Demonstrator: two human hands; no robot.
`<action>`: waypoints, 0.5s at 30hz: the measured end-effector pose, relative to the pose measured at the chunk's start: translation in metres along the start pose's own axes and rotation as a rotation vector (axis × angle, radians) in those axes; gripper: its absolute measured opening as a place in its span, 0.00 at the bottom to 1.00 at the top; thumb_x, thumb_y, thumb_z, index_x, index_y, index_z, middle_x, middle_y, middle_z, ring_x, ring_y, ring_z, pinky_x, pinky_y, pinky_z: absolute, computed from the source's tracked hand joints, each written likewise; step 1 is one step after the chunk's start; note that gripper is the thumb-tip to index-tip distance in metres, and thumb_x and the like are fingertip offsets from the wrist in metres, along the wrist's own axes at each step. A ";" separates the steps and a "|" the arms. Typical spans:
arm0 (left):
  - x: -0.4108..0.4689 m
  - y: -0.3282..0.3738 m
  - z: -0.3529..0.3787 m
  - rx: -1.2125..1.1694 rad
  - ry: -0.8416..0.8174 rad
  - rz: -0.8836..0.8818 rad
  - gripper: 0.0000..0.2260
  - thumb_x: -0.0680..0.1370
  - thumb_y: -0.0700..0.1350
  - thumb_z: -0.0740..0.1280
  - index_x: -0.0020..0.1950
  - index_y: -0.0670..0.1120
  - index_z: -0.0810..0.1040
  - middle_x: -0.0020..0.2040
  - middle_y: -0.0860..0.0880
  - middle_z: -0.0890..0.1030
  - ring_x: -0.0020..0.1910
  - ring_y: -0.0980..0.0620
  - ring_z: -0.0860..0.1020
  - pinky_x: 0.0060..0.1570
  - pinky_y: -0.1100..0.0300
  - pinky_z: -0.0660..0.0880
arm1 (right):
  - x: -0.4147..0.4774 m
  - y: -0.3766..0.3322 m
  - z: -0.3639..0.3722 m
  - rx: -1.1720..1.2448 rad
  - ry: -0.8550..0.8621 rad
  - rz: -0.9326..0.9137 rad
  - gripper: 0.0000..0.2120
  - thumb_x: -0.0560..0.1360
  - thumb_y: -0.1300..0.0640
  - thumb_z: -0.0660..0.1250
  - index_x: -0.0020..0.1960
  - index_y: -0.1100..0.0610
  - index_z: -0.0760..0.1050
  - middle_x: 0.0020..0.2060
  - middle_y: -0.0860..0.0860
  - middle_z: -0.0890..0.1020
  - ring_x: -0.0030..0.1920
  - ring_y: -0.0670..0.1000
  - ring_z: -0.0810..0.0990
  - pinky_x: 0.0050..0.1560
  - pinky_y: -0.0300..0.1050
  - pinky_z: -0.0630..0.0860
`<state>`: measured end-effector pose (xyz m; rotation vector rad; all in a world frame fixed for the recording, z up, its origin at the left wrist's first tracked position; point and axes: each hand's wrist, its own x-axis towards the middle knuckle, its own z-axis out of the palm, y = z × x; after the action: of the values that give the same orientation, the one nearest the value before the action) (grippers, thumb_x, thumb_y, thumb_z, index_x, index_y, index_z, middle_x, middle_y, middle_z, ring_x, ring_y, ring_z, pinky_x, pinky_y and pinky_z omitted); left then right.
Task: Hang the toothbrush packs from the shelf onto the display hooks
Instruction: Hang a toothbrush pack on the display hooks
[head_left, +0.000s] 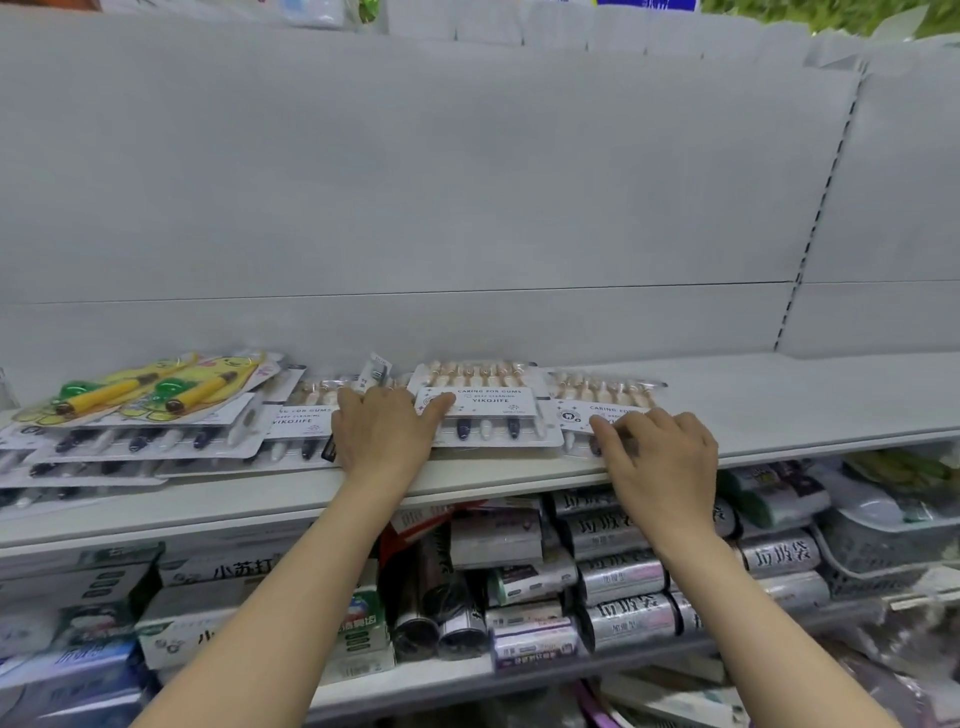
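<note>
Several flat toothbrush packs lie on the grey shelf (779, 395). My left hand (384, 431) rests palm down on the left edge of the middle white toothbrush pack (493, 410), fingers spread over it. Over the right toothbrush pack (602, 400), my right hand (665, 457) lies with its fingers curled at the front edge. A pile of more packs (156, 447) spreads to the left, topped by two yellow children's toothbrush packs (150, 389). No display hooks are in view.
A plain grey back panel (467, 182) rises behind the shelf, with a slotted upright (810, 228) at the right. The lower shelf holds toothpaste boxes (208, 613), silver bag rolls (623, 577) and a plastic basket (872, 545).
</note>
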<state>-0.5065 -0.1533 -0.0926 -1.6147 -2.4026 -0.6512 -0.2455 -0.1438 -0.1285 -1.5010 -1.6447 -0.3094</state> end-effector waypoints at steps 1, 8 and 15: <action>0.000 0.000 0.001 0.009 -0.010 -0.007 0.34 0.77 0.72 0.49 0.56 0.48 0.82 0.57 0.44 0.81 0.66 0.39 0.66 0.58 0.46 0.67 | -0.002 0.000 -0.001 0.029 0.031 0.025 0.24 0.79 0.36 0.57 0.40 0.51 0.82 0.37 0.45 0.81 0.46 0.54 0.75 0.54 0.50 0.66; -0.002 0.009 -0.007 0.003 -0.114 0.016 0.37 0.74 0.75 0.47 0.58 0.49 0.81 0.62 0.43 0.79 0.71 0.37 0.62 0.64 0.44 0.63 | -0.007 0.002 -0.012 0.056 0.051 0.249 0.18 0.73 0.38 0.70 0.54 0.49 0.80 0.53 0.49 0.81 0.57 0.53 0.70 0.61 0.53 0.66; 0.000 0.024 -0.011 -0.048 -0.155 0.038 0.33 0.73 0.75 0.53 0.39 0.47 0.78 0.57 0.41 0.80 0.71 0.37 0.64 0.61 0.46 0.69 | -0.001 0.016 -0.032 0.242 -0.100 0.566 0.25 0.72 0.38 0.71 0.61 0.53 0.73 0.67 0.59 0.67 0.69 0.60 0.62 0.63 0.54 0.65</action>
<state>-0.4858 -0.1507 -0.0771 -1.7874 -2.4737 -0.6020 -0.2176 -0.1618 -0.1159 -1.7319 -1.2087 0.2685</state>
